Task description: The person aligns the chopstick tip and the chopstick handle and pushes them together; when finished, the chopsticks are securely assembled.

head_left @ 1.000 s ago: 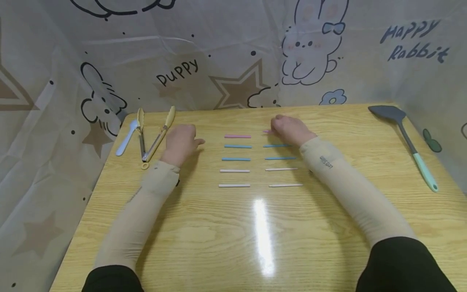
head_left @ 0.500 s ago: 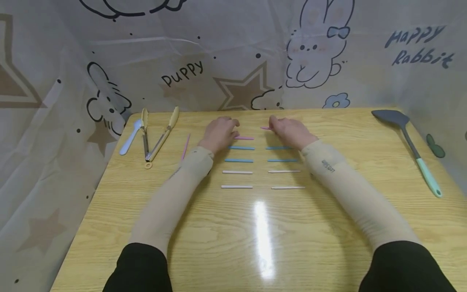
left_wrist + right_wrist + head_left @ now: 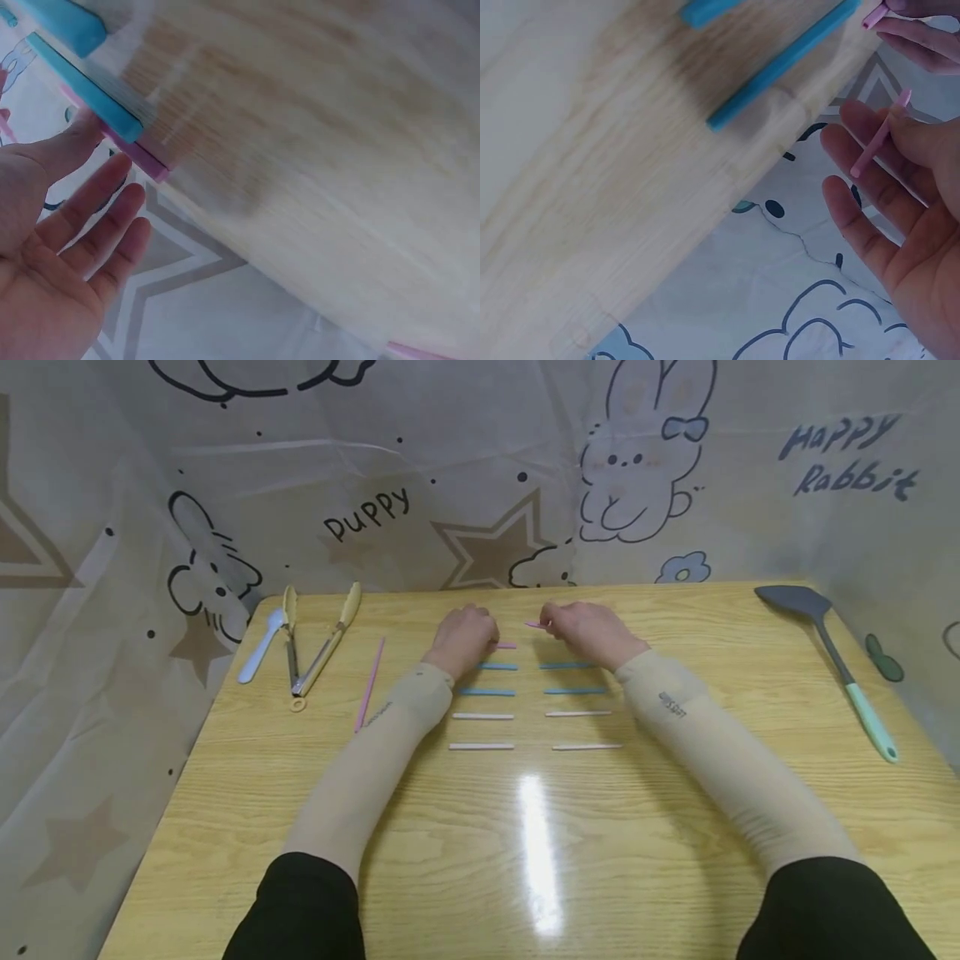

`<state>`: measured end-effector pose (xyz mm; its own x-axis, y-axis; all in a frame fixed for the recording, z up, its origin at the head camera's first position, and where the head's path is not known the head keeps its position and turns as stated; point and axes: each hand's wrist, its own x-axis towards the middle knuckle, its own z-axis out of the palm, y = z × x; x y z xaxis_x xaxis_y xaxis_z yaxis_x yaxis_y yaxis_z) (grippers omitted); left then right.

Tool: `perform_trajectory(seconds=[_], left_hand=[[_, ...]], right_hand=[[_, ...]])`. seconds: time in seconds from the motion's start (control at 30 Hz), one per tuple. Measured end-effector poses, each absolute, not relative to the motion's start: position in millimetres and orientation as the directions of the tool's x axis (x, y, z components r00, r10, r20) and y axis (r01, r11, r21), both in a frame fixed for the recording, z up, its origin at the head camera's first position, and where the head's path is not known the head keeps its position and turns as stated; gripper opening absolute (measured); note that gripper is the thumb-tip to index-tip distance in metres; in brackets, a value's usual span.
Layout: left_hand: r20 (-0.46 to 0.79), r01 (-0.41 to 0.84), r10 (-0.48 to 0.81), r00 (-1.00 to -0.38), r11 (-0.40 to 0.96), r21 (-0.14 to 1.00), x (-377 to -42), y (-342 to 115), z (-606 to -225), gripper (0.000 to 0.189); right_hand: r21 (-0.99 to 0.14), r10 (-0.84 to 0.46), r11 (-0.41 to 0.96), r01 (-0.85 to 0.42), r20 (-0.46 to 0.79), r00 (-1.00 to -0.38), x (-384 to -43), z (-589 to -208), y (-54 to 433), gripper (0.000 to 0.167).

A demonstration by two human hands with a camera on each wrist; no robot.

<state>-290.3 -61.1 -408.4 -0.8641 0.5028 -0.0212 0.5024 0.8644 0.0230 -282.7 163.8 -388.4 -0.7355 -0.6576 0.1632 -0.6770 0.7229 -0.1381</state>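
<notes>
My left hand [image 3: 463,639] pinches a thick pink chopstick half [image 3: 142,159] near the table's back edge; the thumb lies on it, and the index finger is mostly hidden. To its right, my right hand [image 3: 592,631] holds a thin tapered pink chopstick half [image 3: 875,146] between thumb and fingers, raised off the table. The two pink halves are apart. Thick blue halves [image 3: 487,692] and white halves [image 3: 483,717] lie in a left column. Thinner blue halves [image 3: 575,691] and white halves [image 3: 577,714] form the right column. A long pink chopstick [image 3: 370,683] lies beside my left forearm.
Tongs [image 3: 322,664] stand spread at the far left, against a pale blue spoon [image 3: 261,647]. A spatula [image 3: 836,647] with a grey head and mint handle lies at the right edge. Printed cloth [image 3: 480,468] hangs behind the wooden table [image 3: 450,852].
My left hand has moved right, from beside the tongs to the thick pink half, leaving the long pink chopstick on the table. My right hand has shifted slightly left with its pink half.
</notes>
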Motion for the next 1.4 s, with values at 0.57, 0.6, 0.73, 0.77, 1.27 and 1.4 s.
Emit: perform_trajectory(seconds=[0.57, 0.6, 0.73, 0.77, 1.27, 1.4], left_hand=[[-0.053, 0.512, 0.51, -0.859, 0.855, -0.079, -278.7, -64.3, -398.2, 0.041], [-0.043, 0.514, 0.512, -0.858, 0.855, -0.07, -277.2, -66.1, -395.6, 0.045], [0.035, 0.533, 0.532, -0.846, 0.846, 0.001, -269.7, -73.9, -382.0, 0.039], [0.061, 0.538, 0.536, -0.842, 0.843, 0.024, -267.4, -75.8, -378.2, 0.034], [0.342, 0.636, 0.58, -0.74, 0.768, 0.073, -227.6, -93.6, -350.7, 0.011], [0.383, 0.66, 0.593, -0.708, 0.749, 0.061, -216.2, -93.3, -346.4, 0.014]], right_hand=[[-0.145, -0.61, 0.768, -0.623, 0.131, -0.782, -270.8, -376.2, 168.2, 0.009], [-0.148, -0.605, 0.769, -0.622, 0.142, -0.783, -268.9, -374.7, 169.4, 0.008], [-0.159, -0.601, 0.759, -0.631, 0.201, -0.774, -261.7, -369.2, 172.8, 0.008], [-0.163, -0.599, 0.756, -0.634, 0.22, -0.77, -260.0, -367.7, 173.1, 0.008], [-0.205, -0.618, 0.674, -0.709, 0.369, -0.694, -227.0, -331.4, 173.3, 0.008], [-0.192, -0.631, 0.652, -0.734, 0.399, -0.665, -217.5, -326.3, 171.4, 0.01]])
